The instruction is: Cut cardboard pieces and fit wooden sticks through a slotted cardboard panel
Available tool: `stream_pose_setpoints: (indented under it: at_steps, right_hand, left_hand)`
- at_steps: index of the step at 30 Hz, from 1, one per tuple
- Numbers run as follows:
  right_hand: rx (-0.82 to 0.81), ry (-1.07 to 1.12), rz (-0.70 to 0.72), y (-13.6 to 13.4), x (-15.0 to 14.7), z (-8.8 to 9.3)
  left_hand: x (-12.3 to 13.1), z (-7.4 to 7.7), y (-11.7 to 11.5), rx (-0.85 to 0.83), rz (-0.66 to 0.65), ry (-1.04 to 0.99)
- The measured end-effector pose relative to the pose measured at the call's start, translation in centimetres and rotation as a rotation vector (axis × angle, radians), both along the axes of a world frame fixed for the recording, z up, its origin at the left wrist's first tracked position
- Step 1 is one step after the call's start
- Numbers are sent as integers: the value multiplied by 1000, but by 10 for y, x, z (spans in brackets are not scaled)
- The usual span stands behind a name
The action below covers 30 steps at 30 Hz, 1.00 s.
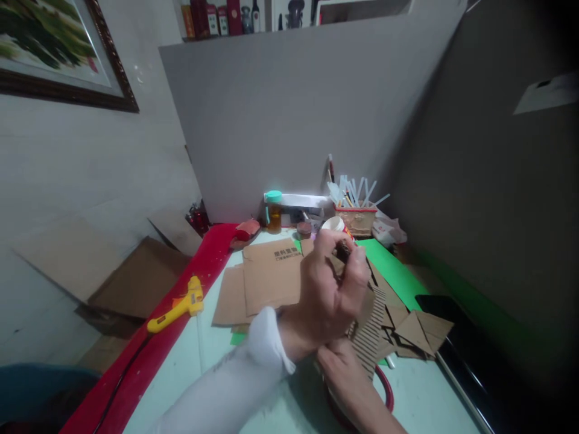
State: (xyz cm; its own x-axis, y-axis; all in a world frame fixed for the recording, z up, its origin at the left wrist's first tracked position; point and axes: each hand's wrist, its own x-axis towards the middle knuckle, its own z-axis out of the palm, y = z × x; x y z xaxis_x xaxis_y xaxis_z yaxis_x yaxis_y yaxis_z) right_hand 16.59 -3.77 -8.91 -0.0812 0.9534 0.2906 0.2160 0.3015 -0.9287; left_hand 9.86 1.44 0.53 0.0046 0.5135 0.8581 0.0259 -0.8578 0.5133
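Observation:
My left hand (332,289), in a white sleeve, is raised over the table with its fingers curled. A small dark brown piece (344,250) shows between its thumb and forefinger; its kind is unclear. Just below the left wrist, my right hand (346,367) is closed at the edge of a strip of corrugated cardboard (370,331) with bare ridges. The hands partly cover this strip, and most of the right fingers are hidden. Beneath the right hand and forearm shows part of a red ring-shaped object (386,389).
Flat cardboard sheets (271,277) lie behind the left hand, cut cardboard pieces (420,331) to the right. A yellow glue gun (181,307) rests on the table's red left border. At the back stand a teal-lidded bottle (274,214), a paper cup (333,224) and a basket of glue sticks (357,220).

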Motion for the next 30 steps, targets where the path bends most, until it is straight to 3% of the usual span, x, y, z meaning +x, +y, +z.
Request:
stream_pose_setpoints:
  at_steps: [5, 9, 11, 14, 20, 26, 30]
  right_hand:
    - [194, -159, -98, -22, -14, 6]
    - [577, -379, -234, -37, -28, 26]
    - [628, -507, -206, -37, -33, 31]
    - [577, -571, -166, -32, -37, 32]
    - [624, -732, -250, -24, -33, 29]
    - [331, -470, 6, -16, -23, 42]
    - [310, -407, -94, -12, -26, 51]
  left_hand:
    - [-17, -6, 25, 418, 371, 339]
    - [-13, -17, 40, 515, 587, 591]
    - [-9, -23, 43, 539, 639, 686]
    - [-5, -30, 46, 562, 671, 790]
    - [-2, -41, 50, 563, 659, 976]
    - [0, -60, 55, 483, 642, 1120]
    - [7, -70, 51, 448, 590, 1173]
